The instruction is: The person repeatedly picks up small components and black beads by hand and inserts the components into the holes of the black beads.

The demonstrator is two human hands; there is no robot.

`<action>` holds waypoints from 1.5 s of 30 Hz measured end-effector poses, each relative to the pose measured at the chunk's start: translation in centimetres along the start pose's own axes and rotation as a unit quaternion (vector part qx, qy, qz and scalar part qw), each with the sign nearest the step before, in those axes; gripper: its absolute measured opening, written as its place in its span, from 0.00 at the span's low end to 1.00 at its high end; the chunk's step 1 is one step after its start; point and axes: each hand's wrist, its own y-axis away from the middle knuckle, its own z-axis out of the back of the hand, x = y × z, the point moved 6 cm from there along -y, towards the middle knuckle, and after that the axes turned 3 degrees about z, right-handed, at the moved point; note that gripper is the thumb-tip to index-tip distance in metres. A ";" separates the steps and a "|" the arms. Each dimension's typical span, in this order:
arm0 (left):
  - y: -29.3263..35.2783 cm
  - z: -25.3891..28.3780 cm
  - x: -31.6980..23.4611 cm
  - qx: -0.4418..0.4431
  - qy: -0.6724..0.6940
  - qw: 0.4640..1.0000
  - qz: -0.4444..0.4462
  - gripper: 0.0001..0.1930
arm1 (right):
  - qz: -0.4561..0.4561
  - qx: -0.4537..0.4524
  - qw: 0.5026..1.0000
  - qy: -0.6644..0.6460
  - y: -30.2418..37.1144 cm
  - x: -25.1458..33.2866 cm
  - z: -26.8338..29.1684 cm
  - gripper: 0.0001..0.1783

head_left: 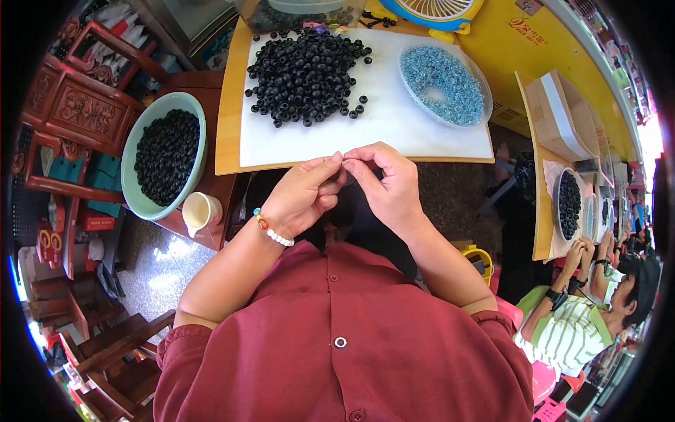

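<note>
White board (394, 146) is laid on a wooden table (228, 119), seen in the head view. Loose black beads (302, 77) are heaped on its left and middle, a few scattered round the edges. At its right, pale blue beads (450, 95) are held in a clear round dish (486, 112). Along the far edge, a clear bin (302, 20) and a blue-and-yellow fan (436, 10) are partly seen.

Just off the near edge, left hand (304, 193) and right hand (387, 184) are brought together. On each, thumb and forefinger are closed in a pinch, tips nearly meeting; what is held, if anything, is too small to tell. A beaded bracelet (271, 231) is worn on the left wrist.

To the left, a pale green basin (202, 121) is filled with dark beads (166, 158), a cream cup (202, 213) set just beside it. Carved red-brown wooden furniture (88, 109) is placed beyond, over shiny speckled floor (162, 271).

To the right, a yellow panel (496, 53) is seen, plus a second table (543, 228) with an open cardboard box (555, 116). A co-worker (569, 330) in a striped top is seated there.
</note>
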 end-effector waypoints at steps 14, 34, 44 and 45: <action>4.8 -1.2 -0.9 0.033 0.115 0.991 -0.065 0.15 | -0.152 0.001 0.935 -0.322 1.4 2.5 0.9 0.08; 6.9 -2.8 -2.2 0.016 -0.148 0.938 -0.314 0.18 | -0.050 0.018 0.958 -0.281 1.4 4.9 0.9 0.08; 6.5 -2.7 -1.6 0.047 -0.021 0.976 -0.211 0.10 | -0.046 0.014 0.957 -0.287 1.4 4.8 0.7 0.07; 6.4 -2.6 -1.5 0.047 -0.021 0.976 -0.211 0.10 | -0.046 0.015 0.957 -0.287 1.3 4.9 0.8 0.07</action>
